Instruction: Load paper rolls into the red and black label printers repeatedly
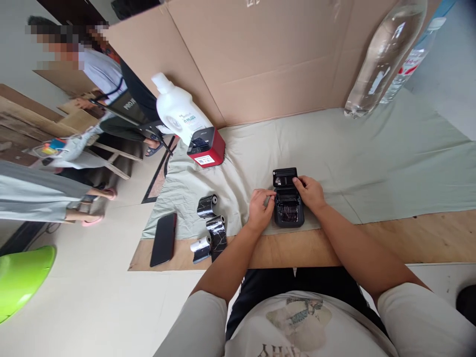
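Observation:
A small black printer (289, 210) lies near the table's front edge, its hinged lid (284, 177) raised away from me. Dark, shiny film shows inside its body. My left hand (261, 208) has its fingers bent together against the printer's left edge by the hinge. On the other side, my right hand (310, 192) grips the right edge, with the thumb on the lid's corner. To the left of my left hand lie a roll of shiny black film (207, 205), another with a length unrolled (216, 230), and a smaller black-and-white roll (201, 248).
A black phone (163, 239) lies at the left front corner. Behind are a red-and-black box-shaped device (207, 147) and a white jug (182, 109). Cardboard (267, 59) walls off the back, with large plastic bottles (386, 59) at right. People sit beyond the left edge.

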A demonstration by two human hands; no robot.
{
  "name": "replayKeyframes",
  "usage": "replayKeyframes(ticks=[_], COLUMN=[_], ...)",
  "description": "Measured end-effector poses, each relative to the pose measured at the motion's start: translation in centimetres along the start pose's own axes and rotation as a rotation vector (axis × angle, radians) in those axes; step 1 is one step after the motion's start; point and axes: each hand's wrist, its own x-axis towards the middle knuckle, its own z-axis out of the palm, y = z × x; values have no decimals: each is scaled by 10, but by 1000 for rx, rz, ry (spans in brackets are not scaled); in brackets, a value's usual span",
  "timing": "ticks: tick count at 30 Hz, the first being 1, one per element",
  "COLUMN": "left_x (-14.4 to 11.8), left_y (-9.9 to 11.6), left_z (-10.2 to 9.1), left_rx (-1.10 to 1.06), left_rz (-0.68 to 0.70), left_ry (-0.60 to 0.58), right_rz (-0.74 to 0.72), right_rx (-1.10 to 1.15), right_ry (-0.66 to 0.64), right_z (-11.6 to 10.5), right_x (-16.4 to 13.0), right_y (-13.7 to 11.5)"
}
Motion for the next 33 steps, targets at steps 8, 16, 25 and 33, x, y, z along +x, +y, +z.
replayKeyframes(ticks=[8,16,25,33], left_x=[55,64,73,62], left_y=[19,6,28,41], left_z=[7,33,27,-12], left_rx=[348,413,436,-75], left_rz=[135,172,44,-153], left_ry=[-505,-605,-624,-573], right_rz=[-4,-30,-49,-78], right_rx=[-67,-72,-81,-78], right_ry=[-3,18,13,11], right_z=[1,3,1,2], right_x=[2,2,3,5], right_y=[1,6,5,11])
